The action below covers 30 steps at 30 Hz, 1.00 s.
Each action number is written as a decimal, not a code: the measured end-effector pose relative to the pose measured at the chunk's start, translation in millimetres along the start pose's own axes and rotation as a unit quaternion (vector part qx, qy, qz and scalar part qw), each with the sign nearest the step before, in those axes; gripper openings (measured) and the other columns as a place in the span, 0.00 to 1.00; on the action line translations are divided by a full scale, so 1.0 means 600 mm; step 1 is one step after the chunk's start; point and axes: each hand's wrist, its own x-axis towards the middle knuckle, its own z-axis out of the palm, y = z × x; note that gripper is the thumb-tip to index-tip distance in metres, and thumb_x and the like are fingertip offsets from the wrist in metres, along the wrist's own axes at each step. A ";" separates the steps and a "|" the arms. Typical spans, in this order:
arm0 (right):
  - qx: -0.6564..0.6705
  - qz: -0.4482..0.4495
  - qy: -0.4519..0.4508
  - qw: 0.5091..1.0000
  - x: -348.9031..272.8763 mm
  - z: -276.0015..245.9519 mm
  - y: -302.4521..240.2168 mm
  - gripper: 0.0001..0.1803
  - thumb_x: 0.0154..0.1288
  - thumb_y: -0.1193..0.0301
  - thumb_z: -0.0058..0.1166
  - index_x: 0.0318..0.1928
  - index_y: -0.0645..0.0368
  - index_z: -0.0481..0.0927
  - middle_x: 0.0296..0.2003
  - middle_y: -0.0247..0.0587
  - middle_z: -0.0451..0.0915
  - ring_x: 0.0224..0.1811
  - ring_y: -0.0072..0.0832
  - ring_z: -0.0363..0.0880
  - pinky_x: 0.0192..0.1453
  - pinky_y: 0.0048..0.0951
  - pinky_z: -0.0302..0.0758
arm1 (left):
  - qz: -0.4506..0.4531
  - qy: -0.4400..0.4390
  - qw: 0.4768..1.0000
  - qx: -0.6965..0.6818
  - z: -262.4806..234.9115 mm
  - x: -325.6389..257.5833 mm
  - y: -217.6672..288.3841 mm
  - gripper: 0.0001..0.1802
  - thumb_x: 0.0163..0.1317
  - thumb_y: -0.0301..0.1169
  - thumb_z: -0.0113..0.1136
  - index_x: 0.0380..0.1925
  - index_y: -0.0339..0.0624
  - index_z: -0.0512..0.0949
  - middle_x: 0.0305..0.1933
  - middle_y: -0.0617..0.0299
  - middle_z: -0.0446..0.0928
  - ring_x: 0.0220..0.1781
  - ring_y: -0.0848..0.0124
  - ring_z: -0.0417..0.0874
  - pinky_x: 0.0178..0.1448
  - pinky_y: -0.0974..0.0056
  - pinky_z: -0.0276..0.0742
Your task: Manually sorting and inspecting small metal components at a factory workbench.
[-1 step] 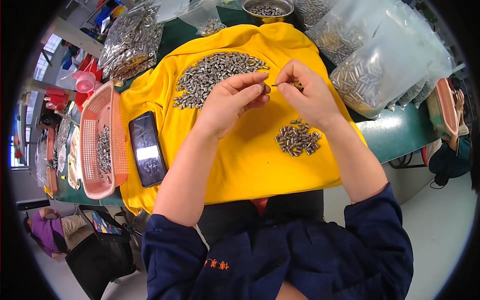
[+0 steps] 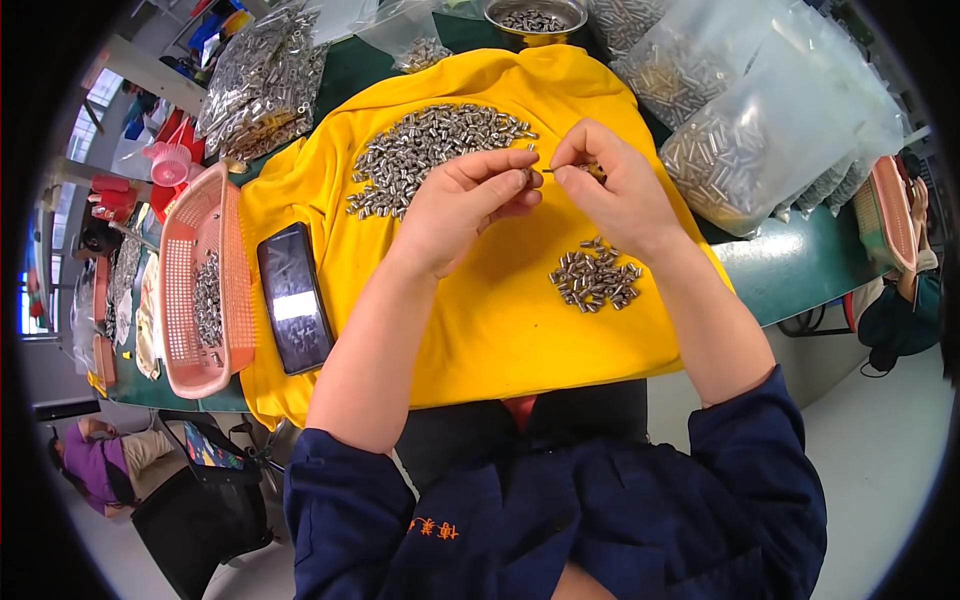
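Above the yellow cloth [image 2: 480, 340], my left hand [image 2: 470, 200] pinches a small metal cylinder [image 2: 527, 176] between thumb and fingers, mostly covered by the fingertips. My right hand [image 2: 615, 190] is closed around a thin tool whose dark, slim tip [image 2: 547, 171] points at the cylinder. Part of a brass-coloured body shows behind the knuckles; its kind is hidden. Whether tip and cylinder touch, I cannot tell. Behind my left hand spreads a large heap of short metal cylinders [image 2: 430, 145]. A smaller pile of similar cylinders [image 2: 595, 278] lies below my right hand.
Left of the cloth's middle lies a black phone [image 2: 295, 300], beside a pink basket [image 2: 240, 330] with metal parts. Clear bags of metal parts [image 2: 720, 160] crowd the back right, another bag [image 2: 265, 90] the back left. A metal bowl [image 2: 510, 10] stands at the back.
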 end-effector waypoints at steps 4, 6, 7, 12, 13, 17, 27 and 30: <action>-0.002 0.006 -0.009 1.000 -0.001 0.000 -0.004 0.03 0.53 0.77 0.44 0.29 0.60 0.67 0.25 0.28 0.66 0.28 0.13 0.62 0.30 0.15 0.62 | 0.014 0.003 1.000 0.013 0.000 0.003 -0.006 0.09 0.55 0.24 0.52 0.37 0.37 0.72 0.35 0.61 0.74 0.35 0.74 0.76 0.41 0.72 0.73; -0.009 0.006 -0.009 1.000 -0.002 0.000 -0.004 0.03 0.53 0.77 0.44 0.30 0.60 0.67 0.25 0.28 0.66 0.28 0.13 0.63 0.30 0.15 0.62 | 0.023 0.008 1.000 0.010 -0.003 0.005 -0.008 0.09 0.55 0.24 0.52 0.37 0.37 0.72 0.35 0.60 0.74 0.36 0.74 0.76 0.41 0.72 0.73; -0.013 0.006 -0.007 1.000 -0.002 0.000 -0.004 0.03 0.53 0.77 0.44 0.30 0.60 0.67 0.25 0.29 0.66 0.28 0.13 0.63 0.30 0.15 0.62 | 0.026 0.006 1.000 -0.004 -0.006 0.006 -0.009 0.09 0.55 0.24 0.52 0.37 0.36 0.72 0.35 0.60 0.74 0.36 0.74 0.76 0.41 0.71 0.74; 0.008 0.002 -0.011 1.000 -0.002 0.000 -0.007 0.03 0.53 0.78 0.44 0.30 0.61 0.67 0.25 0.29 0.67 0.28 0.14 0.63 0.30 0.15 0.63 | 0.025 -0.024 0.998 -0.047 -0.005 0.005 -0.011 0.09 0.54 0.23 0.52 0.37 0.36 0.72 0.34 0.59 0.75 0.36 0.73 0.76 0.41 0.70 0.74; 0.016 -0.002 -0.014 1.000 -0.003 0.000 -0.007 0.03 0.52 0.78 0.44 0.30 0.61 0.67 0.25 0.29 0.67 0.29 0.14 0.63 0.31 0.15 0.63 | 0.026 -0.021 0.998 -0.046 -0.002 0.004 -0.009 0.09 0.54 0.23 0.52 0.37 0.36 0.72 0.34 0.59 0.75 0.35 0.73 0.76 0.41 0.70 0.75; 0.022 -0.009 -0.009 1.000 -0.003 0.001 -0.009 0.03 0.52 0.78 0.44 0.29 0.61 0.67 0.25 0.30 0.67 0.28 0.15 0.64 0.30 0.16 0.63 | 0.034 -0.018 0.999 -0.035 0.002 0.003 -0.010 0.09 0.54 0.22 0.53 0.36 0.35 0.73 0.33 0.59 0.75 0.35 0.72 0.77 0.41 0.69 0.75; -0.145 -0.067 0.037 0.986 -0.006 0.013 -0.006 0.04 0.48 0.76 0.45 0.27 0.61 0.67 0.21 0.45 0.72 0.22 0.38 0.71 0.26 0.29 0.67 | 0.074 0.020 0.995 0.067 0.010 0.005 -0.015 0.07 0.53 0.21 0.53 0.32 0.33 0.74 0.31 0.58 0.76 0.33 0.72 0.78 0.40 0.71 0.74; -0.131 -0.071 0.042 0.988 -0.003 0.013 0.000 0.04 0.49 0.75 0.45 0.27 0.60 0.67 0.20 0.44 0.72 0.22 0.37 0.71 0.26 0.29 0.67 | 0.073 0.034 0.994 0.066 0.012 0.007 -0.017 0.06 0.52 0.21 0.53 0.32 0.33 0.74 0.30 0.58 0.76 0.32 0.72 0.78 0.40 0.70 0.74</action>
